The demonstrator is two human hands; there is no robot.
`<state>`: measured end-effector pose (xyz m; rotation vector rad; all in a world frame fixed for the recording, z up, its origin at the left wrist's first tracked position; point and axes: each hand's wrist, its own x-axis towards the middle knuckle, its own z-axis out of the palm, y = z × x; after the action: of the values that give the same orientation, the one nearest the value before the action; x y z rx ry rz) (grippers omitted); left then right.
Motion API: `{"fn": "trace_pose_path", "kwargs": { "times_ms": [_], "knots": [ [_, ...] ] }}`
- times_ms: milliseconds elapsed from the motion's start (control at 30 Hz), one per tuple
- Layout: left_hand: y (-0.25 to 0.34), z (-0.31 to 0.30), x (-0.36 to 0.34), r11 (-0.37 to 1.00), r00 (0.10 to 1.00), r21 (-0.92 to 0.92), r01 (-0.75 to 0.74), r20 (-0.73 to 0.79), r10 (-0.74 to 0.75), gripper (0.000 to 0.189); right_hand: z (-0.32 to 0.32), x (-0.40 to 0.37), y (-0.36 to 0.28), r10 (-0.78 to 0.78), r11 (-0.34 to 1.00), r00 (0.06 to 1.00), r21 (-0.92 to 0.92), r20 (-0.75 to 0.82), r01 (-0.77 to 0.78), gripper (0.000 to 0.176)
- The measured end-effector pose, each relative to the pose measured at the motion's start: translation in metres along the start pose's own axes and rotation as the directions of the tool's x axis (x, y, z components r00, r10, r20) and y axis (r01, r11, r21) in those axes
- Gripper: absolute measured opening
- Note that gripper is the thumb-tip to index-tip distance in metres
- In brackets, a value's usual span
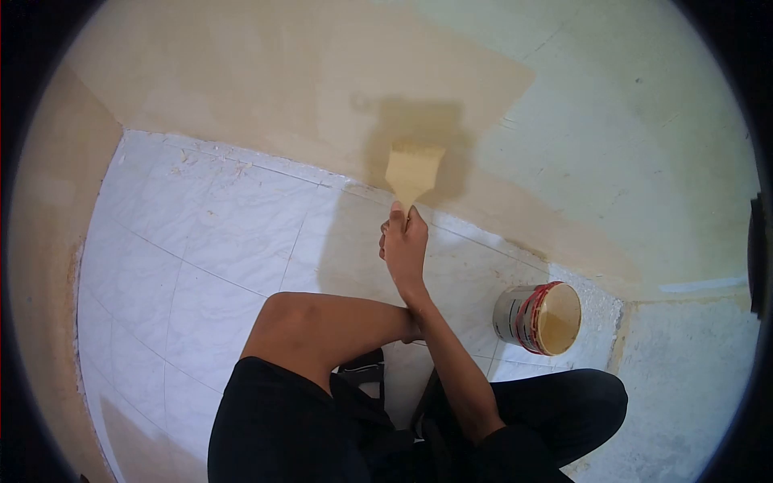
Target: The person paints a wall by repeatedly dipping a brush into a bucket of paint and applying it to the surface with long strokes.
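Brush position: the pale-yellow, flat, wide-headed brush (415, 171) is lying straight ahead of the right hand (404, 241), its head pointing away from the person and toward the smooth painted wall (266, 72)
Brush long axis: the handle is running from the fist outward to the wall, and the broad end is leaning slightly to the right
Nearer hand: the right hand is serving as the nearer one, since it is already carrying the brush
Wall contact: the brush head is appearing in front of the beige area, with a dark shadow falling around it; whether the bristle edge is touching the wall cannot be told
Right hand: the fingers are curling closed about the narrow handle, and the hand is gripping nothing else
Left hand: it is not showing in this view, so whether it is loose, clenched or grasping something cannot be told
Bucket position: the whitish, cylindrical plastic bucket with a red rim (515, 318) is standing right of the right hand and closer to the person, well apart from the brush, its mouth showing a beige interior
Wall finish: beige is covering the left part, while pale green is showing at the upper right
Floor: white, marbled square tiles (217, 233) are extending below the wall, with small pale flakes lying near its foot
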<state>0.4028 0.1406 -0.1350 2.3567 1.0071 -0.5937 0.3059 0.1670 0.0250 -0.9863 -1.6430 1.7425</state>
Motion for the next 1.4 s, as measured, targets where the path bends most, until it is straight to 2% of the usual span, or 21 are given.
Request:
{"fn": "trace_pose_path", "kwargs": {
  "times_ms": [33, 100, 233, 300, 367, 433, 467, 533, 567, 667, 733, 767, 833, 967, 1033, 1067, 1133, 1267, 1300, 1367, 1400],
  "knots": [
    [0.002, -0.003, 0.001, 1.0, 1.0, -0.011, 0.002, -0.002, -0.002, 0.043, 0.003, 0.001, -0.001, 0.002, 1.0, 1.0, -0.002, 0.005, -0.002, 0.028],
    [0.005, -0.01, 0.002, 0.999, 1.0, -0.032, -0.001, -0.018, 0.001, 0.044, 0.005, 0.002, -0.012, -0.328, 0.943, 0.943, -0.082, -0.061, 0.323, 0.026],
    [-0.001, -0.026, -0.001, 0.998, 0.999, -0.056, 0.01, -0.033, -0.012, 0.044, -0.003, 0.035, -0.017, -0.316, 0.942, 0.948, -0.136, -0.045, 0.307, 0.023],
    [-0.002, -0.028, -0.008, 0.998, 0.999, -0.052, 0.02, -0.049, -0.022, 0.045, -0.007, 0.046, 0.002, -0.366, 0.851, 0.93, -0.413, -0.021, 0.326, 0.023],
    [-0.001, -0.029, -0.012, 0.998, 0.999, -0.053, 0.035, -0.031, -0.037, 0.044, 0.0, 0.033, 0.018, 0.016, 0.981, 1.0, -0.191, 0.011, -0.014, 0.027],
    [0.002, -0.034, -0.011, 0.997, 0.999, -0.061, 0.041, -0.013, -0.041, 0.044, -0.001, 0.019, 0.021, 0.332, 0.936, 0.933, -0.176, 0.14, -0.306, 0.028],
    [0.004, -0.034, -0.011, 0.997, 0.999, -0.068, 0.045, -0.007, -0.046, 0.044, -0.001, 0.015, 0.032, 0.33, 0.936, 0.933, -0.181, 0.147, -0.303, 0.028],
    [0.005, -0.034, -0.01, 0.996, 0.999, -0.072, 0.047, 0.0, -0.047, 0.043, 0.001, 0.007, 0.046, 0.145, 0.919, 0.961, -0.393, 0.235, -0.043, 0.028],
    [0.008, -0.036, -0.012, 0.996, 0.999, -0.079, 0.032, 0.004, -0.032, 0.043, -0.002, 0.005, 0.052, 0.156, 0.916, 0.96, -0.398, 0.231, -0.053, 0.028],
    [0.011, -0.043, -0.009, 0.998, 1.0, -0.07, 0.004, 0.002, -0.004, 0.042, -0.003, -0.006, 0.001, -0.041, 0.959, 0.992, -0.273, 0.123, 0.074, 0.032],
    [0.004, -0.041, -0.009, 0.999, 1.0, -0.053, 0.011, 0.005, -0.011, 0.042, -0.009, -0.004, -0.019, -0.235, 0.97, 0.971, -0.078, -0.042, 0.231, 0.033],
    [0.0, -0.039, -0.008, 0.999, 1.0, -0.045, 0.015, 0.01, -0.014, 0.042, -0.013, -0.003, -0.031, -0.237, 0.97, 0.97, -0.076, -0.055, 0.232, 0.033],
    [-0.001, -0.038, -0.003, 0.999, 1.0, -0.029, 0.017, 0.013, -0.016, 0.041, -0.025, -0.003, -0.057, -0.162, 0.95, 0.98, 0.25, -0.12, 0.188, 0.032],
    [0.002, -0.038, 0.015, 1.0, 1.0, -0.011, 0.014, 0.011, -0.014, 0.04, -0.053, 0.012, -0.061, -0.178, 0.957, 0.975, 0.208, -0.133, 0.203, 0.034],
    [0.008, -0.041, 0.019, 1.0, 1.0, -0.007, 0.006, 0.017, -0.006, 0.04, -0.069, 0.023, -0.034, 0.044, 0.975, 0.996, 0.219, -0.071, -0.028, 0.033],
    [0.012, -0.043, 0.021, 1.0, 1.0, 0.001, 0.001, 0.027, -0.001, 0.04, -0.076, 0.021, -0.019, 0.046, 0.975, 0.995, 0.22, -0.087, -0.026, 0.033],
    [0.016, -0.047, 0.017, 0.999, 0.999, 0.033, -0.009, 0.05, 0.007, 0.039, -0.084, 0.015, -0.004, 0.403, 0.898, 0.912, 0.161, 0.072, -0.41, 0.035],
    [0.026, -0.053, 0.007, 0.998, 0.995, 0.057, -0.025, 0.101, 0.019, 0.038, -0.093, -0.005, -0.008, 0.23, 0.971, 0.967, 0.088, -0.108, -0.221, 0.037],
    [0.028, -0.054, 0.006, 0.998, 0.994, 0.061, -0.029, 0.107, 0.022, 0.038, -0.091, -0.006, -0.009, 0.232, 0.97, 0.966, 0.096, -0.114, -0.222, 0.037],
    [0.035, -0.056, 0.006, 0.997, 0.992, 0.067, -0.041, 0.12, 0.033, 0.038, -0.085, -0.005, -0.01, 0.005, 1.0, 0.995, 0.005, -0.103, -0.005, 0.039],
    [0.037, -0.056, 0.007, 0.996, 0.991, 0.073, -0.045, 0.128, 0.035, 0.037, -0.081, -0.001, -0.008, 0.007, 1.0, 0.994, 0.006, -0.105, -0.006, 0.039]
  ]
}}
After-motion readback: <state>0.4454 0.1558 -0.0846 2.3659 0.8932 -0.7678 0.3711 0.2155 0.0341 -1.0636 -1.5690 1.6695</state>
